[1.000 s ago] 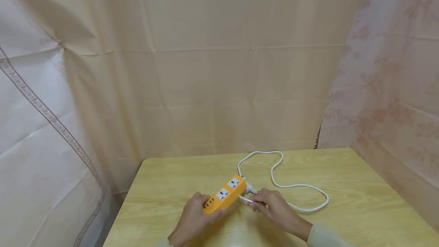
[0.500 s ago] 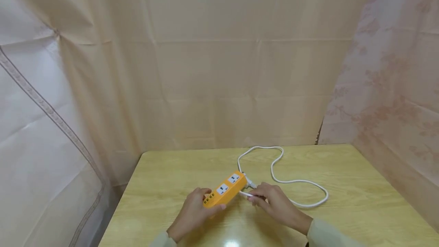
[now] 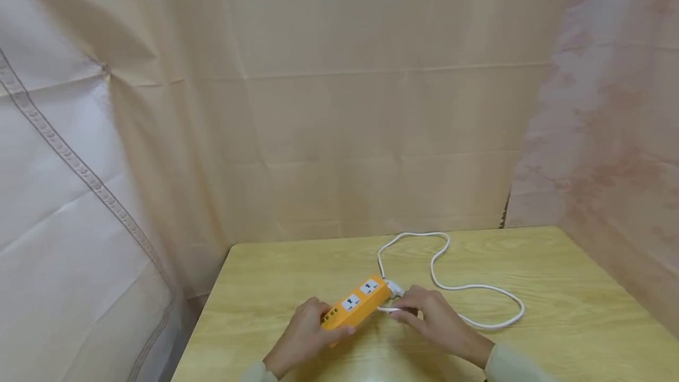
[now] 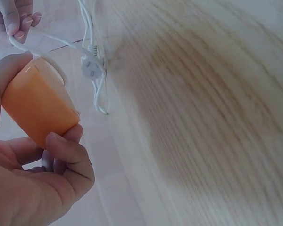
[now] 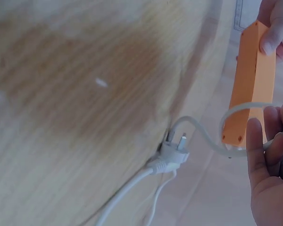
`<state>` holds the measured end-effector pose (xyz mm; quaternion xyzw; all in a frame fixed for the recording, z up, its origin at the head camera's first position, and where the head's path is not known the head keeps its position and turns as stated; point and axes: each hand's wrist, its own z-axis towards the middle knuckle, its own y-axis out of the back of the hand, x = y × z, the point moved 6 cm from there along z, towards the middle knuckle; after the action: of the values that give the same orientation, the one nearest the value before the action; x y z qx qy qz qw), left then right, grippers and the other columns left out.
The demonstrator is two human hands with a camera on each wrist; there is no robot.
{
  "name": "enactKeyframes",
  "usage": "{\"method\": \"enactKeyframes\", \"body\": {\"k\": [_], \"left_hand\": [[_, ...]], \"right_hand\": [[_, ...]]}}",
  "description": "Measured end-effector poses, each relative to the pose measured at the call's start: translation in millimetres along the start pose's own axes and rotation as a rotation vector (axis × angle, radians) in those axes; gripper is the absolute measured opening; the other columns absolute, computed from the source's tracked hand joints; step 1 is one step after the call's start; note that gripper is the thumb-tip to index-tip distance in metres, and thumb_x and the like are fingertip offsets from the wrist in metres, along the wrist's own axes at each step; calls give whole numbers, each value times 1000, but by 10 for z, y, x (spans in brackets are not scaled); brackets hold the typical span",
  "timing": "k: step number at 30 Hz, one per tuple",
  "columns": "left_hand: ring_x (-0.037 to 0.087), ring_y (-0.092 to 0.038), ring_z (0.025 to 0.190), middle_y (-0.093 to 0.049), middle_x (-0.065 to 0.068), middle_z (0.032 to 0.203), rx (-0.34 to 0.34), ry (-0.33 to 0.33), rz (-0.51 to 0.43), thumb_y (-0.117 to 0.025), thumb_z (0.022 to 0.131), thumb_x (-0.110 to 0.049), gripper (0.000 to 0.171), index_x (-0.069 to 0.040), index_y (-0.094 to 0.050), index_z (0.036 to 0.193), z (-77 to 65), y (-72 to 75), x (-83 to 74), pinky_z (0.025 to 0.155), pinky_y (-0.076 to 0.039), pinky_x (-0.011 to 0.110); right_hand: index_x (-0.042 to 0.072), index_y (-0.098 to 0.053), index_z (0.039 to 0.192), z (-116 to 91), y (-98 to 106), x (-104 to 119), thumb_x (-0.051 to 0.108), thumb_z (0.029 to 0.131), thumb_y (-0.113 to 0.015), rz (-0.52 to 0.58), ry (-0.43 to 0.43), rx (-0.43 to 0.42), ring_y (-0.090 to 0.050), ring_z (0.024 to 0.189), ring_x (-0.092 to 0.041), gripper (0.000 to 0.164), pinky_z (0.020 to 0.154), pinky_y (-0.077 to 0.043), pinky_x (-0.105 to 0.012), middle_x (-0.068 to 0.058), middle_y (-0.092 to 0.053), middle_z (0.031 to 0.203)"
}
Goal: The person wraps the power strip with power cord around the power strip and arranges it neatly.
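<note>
An orange power strip (image 3: 356, 304) with white sockets and small USB ports is held slantwise over the table. My left hand (image 3: 306, 331) grips its near end, thumb along one side and fingers on the other; the left wrist view shows the strip's orange end (image 4: 40, 103) between them. With thumb and fingertips my right hand (image 3: 436, 320) pinches the white cord (image 3: 389, 309) close to the strip's far end. The cord curves in front of the strip in the right wrist view. A white plug (image 5: 173, 153) with metal pins lies on the table beyond the right fingers.
A wooden table (image 3: 276, 276) lies under everything. The rest of the cord (image 3: 480, 286) loops across its back right. Beige cloth (image 3: 339, 152) hangs behind the table, and patterned cloth (image 3: 626, 152) hangs at the right.
Both hands keep their grip on the strip and the cord. The view has shifted slightly; strip, hands and cord appear a little further right in it.
</note>
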<state>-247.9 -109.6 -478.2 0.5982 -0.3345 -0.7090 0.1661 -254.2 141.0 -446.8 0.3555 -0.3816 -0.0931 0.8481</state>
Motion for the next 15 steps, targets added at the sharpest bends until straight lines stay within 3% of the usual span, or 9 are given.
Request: {"method": "enactKeyframes", "body": {"k": [6, 15], "left_hand": [[15, -52, 74, -57, 0, 87, 37, -19, 8, -85, 82, -49, 56, 0, -75, 107, 69, 3, -36, 58, -46, 25], [13, -52, 71, -55, 0, 85, 93, -44, 11, -83, 84, -49, 53, -1, -75, 104, 68, 4, -21, 56, -48, 25]], "right_hand": [[17, -80, 100, 76, 80, -25, 20, 94, -74, -31, 56, -1, -49, 72, 2, 9, 60, -48, -21, 20, -60, 82], [18, -80, 100, 139, 83, 43, 15, 91, -77, -86, 198, -59, -47, 76, 0, 10, 62, -45, -21, 17, -65, 85]]}}
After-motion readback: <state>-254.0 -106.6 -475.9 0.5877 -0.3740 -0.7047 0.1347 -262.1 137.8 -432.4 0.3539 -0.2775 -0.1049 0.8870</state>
